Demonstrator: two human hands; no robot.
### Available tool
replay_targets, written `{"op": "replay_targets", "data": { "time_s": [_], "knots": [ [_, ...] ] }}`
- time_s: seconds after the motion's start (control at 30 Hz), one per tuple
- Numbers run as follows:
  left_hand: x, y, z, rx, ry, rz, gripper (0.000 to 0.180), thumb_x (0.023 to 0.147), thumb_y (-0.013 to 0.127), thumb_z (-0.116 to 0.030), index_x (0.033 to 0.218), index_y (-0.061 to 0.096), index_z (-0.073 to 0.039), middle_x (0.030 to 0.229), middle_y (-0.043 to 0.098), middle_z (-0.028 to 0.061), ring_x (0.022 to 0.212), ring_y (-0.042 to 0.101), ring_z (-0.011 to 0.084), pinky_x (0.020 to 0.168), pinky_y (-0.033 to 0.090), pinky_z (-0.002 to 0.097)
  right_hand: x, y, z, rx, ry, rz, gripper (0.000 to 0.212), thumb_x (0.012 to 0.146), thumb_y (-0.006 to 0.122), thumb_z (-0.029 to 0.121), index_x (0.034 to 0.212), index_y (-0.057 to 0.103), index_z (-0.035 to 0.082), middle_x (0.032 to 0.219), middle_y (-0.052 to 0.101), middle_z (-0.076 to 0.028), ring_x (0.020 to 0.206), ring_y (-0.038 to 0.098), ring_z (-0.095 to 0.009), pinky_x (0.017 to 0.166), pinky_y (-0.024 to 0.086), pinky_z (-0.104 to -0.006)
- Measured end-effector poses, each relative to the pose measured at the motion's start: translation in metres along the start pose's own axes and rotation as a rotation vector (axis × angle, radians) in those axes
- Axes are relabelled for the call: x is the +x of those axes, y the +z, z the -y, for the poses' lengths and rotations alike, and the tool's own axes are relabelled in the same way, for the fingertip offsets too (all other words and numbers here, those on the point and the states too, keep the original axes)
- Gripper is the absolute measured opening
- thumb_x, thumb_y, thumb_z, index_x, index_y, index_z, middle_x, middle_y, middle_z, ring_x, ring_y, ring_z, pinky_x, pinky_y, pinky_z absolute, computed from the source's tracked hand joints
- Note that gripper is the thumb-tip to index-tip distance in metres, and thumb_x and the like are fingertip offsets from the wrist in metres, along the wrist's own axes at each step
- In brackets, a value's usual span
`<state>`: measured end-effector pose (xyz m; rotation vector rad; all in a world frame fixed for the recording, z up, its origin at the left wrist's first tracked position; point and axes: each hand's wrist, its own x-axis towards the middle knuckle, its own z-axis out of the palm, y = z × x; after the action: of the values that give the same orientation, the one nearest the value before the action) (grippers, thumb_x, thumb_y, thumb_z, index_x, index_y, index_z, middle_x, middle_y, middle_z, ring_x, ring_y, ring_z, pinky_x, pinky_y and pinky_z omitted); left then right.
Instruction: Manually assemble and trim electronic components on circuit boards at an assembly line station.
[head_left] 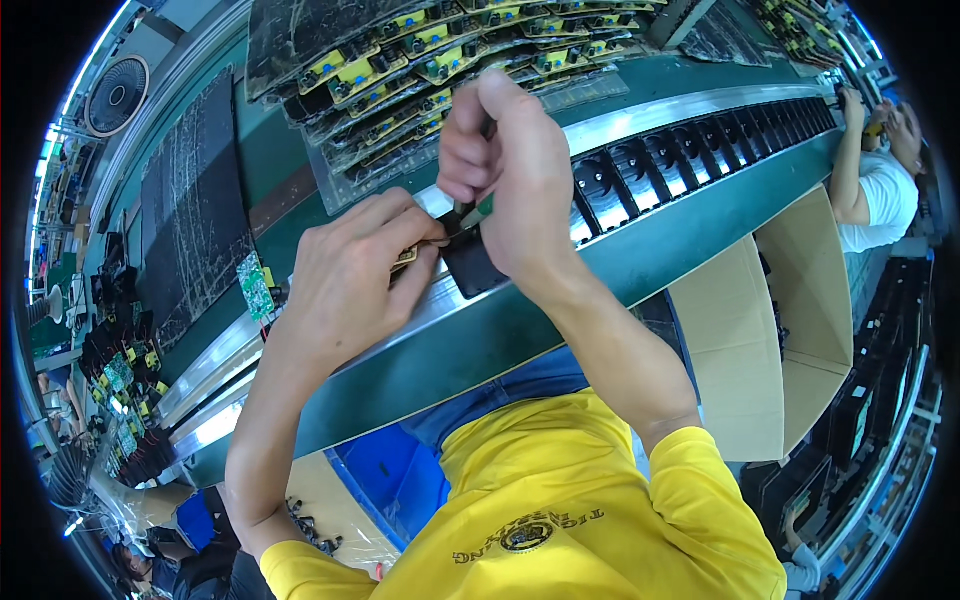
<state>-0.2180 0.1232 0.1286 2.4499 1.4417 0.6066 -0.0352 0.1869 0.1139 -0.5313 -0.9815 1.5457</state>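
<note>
My left hand [362,268] is closed, thumb and fingers pinching a small circuit board [405,258], of which only a tan edge shows. Right beside it lies a black plastic casing [472,268] on the metal rail. Over the casing my right hand [515,165] is curled into a fist. Something dark with a bit of green [482,212] juts out below its fingers toward the left fingertips; most of it is hidden by the hand, so its kind is unclear.
A row of black casings [660,175] runs along the rail to the right. Stacked trays of yellow-and-black boards [430,50] stand behind. A green circuit board [254,285] lies left. An open cardboard box [735,340] is at the near right; a co-worker [880,190] is beyond it.
</note>
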Motion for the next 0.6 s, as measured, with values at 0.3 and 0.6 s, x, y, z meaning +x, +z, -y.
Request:
{"op": "replay_targets", "data": {
  "time_s": [0.3, 0.6],
  "knots": [
    [-0.005, 0.002, -0.025, -0.091, -0.144, -0.087, 0.009, 0.099, 0.080, -0.004, 0.107, 0.077, -0.008, 0.109, 0.070, 0.0022, 0.081, 0.066, 0.0241, 0.069, 0.052, 0.0362, -0.066, -0.046, 0.068, -1.288, -0.315, 0.303, 0.024, 0.095, 0.088, 0.014, 0.119, 0.090, 0.015, 0.107, 0.067, -0.005, 0.083, 0.055, -0.017, 0.073, 0.049, -0.0301],
    [-0.001, 0.008, -0.029, 0.084, -0.149, -0.067, 0.011, 0.095, 0.084, -0.003, 0.105, 0.081, -0.005, 0.114, 0.069, 0.0054, 0.085, 0.066, 0.0217, 0.076, 0.053, 0.0329, -0.082, -0.061, 0.036, -1.662, -0.499, 0.342, 0.025, 0.089, 0.092, 0.015, 0.112, 0.092, 0.022, 0.113, 0.063, -0.003, 0.093, 0.059, -0.021, 0.083, 0.052, -0.0354]
  ]
}}
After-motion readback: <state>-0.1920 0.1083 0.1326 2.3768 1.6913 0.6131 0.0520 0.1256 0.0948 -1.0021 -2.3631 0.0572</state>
